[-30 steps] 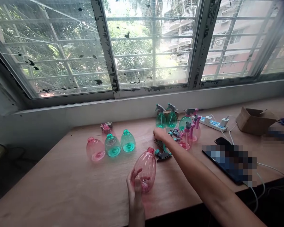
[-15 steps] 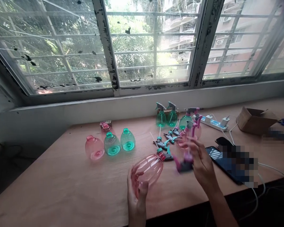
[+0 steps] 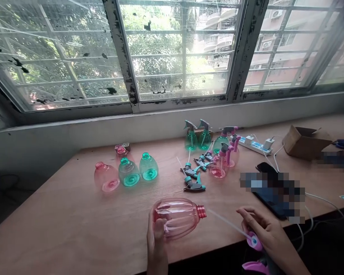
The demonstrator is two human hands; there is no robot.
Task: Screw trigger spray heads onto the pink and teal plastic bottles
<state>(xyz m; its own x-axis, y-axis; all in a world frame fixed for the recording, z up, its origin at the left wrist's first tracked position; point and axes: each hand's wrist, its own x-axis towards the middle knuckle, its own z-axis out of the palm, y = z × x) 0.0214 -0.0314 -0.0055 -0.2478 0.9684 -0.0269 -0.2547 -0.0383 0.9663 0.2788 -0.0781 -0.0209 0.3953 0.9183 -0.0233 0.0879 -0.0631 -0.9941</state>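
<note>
My left hand [image 3: 157, 238] is wrapped round the base of a clear pink bottle [image 3: 177, 217], which lies on its side in the air with its threaded neck toward the right. In my right hand [image 3: 263, 233] is a pink and grey spray head [image 3: 254, 241], partly hidden by the palm. Its thin clear tube [image 3: 227, 221] reaches left, the tip just short of the bottle's open mouth. Behind the bottle, several grey and teal spray heads [image 3: 194, 185] lie on the table.
Open green bottles [image 3: 129, 173] and pink bottles [image 3: 106, 177] stand at the left. Capped green spray bottles [image 3: 190, 139] and pink ones [image 3: 218, 168] stand at the back. A power strip [image 3: 255, 146], a cardboard box [image 3: 304, 141] and a dark phone [image 3: 269, 202] are on the right.
My right hand has moved down and right with the spray head, turning its tube toward the bottle. The bottle in my left hand has tipped from slanted to nearly level.
</note>
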